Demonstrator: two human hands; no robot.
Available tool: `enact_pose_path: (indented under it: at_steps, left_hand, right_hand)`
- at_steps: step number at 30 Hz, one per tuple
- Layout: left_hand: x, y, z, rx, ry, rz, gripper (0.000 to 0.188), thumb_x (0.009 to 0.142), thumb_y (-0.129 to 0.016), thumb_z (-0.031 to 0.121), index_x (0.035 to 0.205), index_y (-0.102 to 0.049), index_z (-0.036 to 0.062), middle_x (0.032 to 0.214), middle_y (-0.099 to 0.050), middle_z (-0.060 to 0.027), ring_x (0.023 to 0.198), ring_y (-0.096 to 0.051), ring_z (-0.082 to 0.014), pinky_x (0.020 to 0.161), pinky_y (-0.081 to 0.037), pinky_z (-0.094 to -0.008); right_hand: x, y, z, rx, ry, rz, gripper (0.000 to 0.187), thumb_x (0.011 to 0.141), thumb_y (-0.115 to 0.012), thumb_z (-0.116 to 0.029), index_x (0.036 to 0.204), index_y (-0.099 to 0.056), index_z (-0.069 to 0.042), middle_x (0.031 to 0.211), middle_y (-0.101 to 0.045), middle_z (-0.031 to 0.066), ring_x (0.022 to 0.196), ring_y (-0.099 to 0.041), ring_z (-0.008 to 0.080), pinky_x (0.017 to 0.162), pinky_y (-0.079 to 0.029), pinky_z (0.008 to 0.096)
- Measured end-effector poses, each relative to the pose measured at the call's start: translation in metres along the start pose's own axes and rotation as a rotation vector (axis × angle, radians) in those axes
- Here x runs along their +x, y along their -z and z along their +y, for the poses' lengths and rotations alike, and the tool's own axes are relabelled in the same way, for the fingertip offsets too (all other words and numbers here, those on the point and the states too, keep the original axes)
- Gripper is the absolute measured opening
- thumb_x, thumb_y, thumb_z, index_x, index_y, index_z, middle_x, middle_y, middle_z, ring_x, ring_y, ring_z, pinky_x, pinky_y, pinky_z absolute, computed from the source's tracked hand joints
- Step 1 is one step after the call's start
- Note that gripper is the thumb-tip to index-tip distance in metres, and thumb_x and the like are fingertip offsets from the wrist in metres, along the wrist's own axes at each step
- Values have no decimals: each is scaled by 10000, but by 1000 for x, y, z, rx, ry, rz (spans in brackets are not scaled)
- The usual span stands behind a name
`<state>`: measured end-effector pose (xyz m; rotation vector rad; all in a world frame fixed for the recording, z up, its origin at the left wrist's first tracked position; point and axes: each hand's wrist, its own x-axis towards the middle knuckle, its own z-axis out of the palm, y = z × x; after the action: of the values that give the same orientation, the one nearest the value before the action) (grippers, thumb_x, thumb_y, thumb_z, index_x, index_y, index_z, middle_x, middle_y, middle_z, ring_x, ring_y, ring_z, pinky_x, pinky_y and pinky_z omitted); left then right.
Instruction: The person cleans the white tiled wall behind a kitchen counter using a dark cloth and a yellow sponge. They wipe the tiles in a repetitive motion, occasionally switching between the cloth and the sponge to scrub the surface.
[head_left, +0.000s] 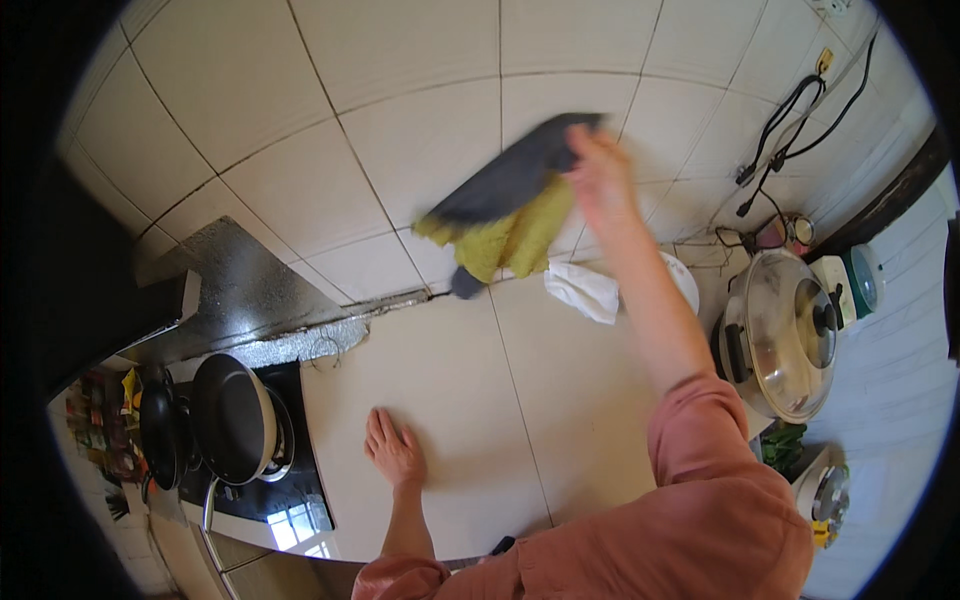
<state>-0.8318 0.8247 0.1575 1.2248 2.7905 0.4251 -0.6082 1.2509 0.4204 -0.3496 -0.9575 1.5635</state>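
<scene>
My right hand reaches up at the tiled wall, its fingers closed on the upper right corner of a dark grey and yellow-green cloth. The cloth hangs down and left from my fingers, spread in front of the tiles and slightly blurred by motion. Whether it presses on the wall I cannot tell. On the pale countertop my left hand lies flat, palm down and fingers stretched, with nothing in it. A crumpled white cloth rests at the counter's back, beside my right forearm.
At left a frying pan sits on a black glass cooktop, with a second dark pan beyond it. A large lidded pot stands at right. Black cables hang on the right wall. A white round dish is partly hidden by my forearm.
</scene>
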Motion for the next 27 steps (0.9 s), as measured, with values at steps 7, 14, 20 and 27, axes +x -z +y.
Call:
enact_pose_path:
  at_steps: [7,14,20,27]
  left_hand:
    - [-1,-7,0,-1,-44,49,594,990,-542,278,1533,-453,56,1622,-401,-123,1475,-378,-323,1207,-256,-495]
    - [-1,-3,3,15,-29,50,596,992,-540,285,1537,-451,61,1617,-407,-124,1473,-380,-326,1209,-258,-499]
    - [0,-6,5,-25,-34,52,601,977,-564,269,1525,-455,48,1610,-414,-127,1493,-360,-319,1208,-262,-505]
    - [-5,3,1,-53,-9,69,576,980,-551,273,1514,-468,73,1593,-431,-110,1466,-388,-313,1209,-270,-493]
  right_hand:
    - [52,-40,-96,160,163,-113,126,957,-704,-139,1077,-669,-126,1075,-737,36,1030,-688,175,918,-549,356]
    - [66,-9,-173,177,277,-153,304,909,-585,-43,1201,-669,-61,1197,-737,87,1160,-680,258,1063,-506,466]
    - [62,-72,-92,-16,190,-121,235,928,-644,-127,1156,-678,-81,1091,-732,23,1023,-686,175,978,-531,391]
    - [50,-91,-89,-113,154,-429,449,846,-533,58,1278,-633,-11,1135,-656,17,1081,-613,151,923,-494,283]
